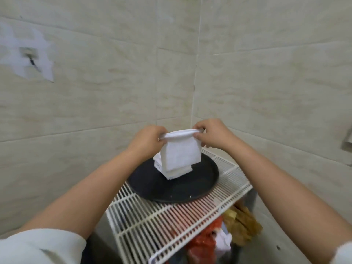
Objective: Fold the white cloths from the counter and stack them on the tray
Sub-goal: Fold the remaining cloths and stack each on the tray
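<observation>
2 hands (pixel 147 139) (pixel 211 133) pinch soft white cloth (pixel 180 151) above round tray (pixel 190 189).

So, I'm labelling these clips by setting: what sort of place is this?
Probably a back-of-house kitchen or utility corner: beige tiled walls meet behind a white wire rack holding a round black tray with a stack of cloths. Both hands hold another cloth.

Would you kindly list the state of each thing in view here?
White cloth: folded, hanging above the stack.
Left hand: pinches the cloth's top left corner.
Right hand: pinches its top right corner.
Stack of folded cloths: resting on the tray.
Tray: flat on the wire rack.
</observation>
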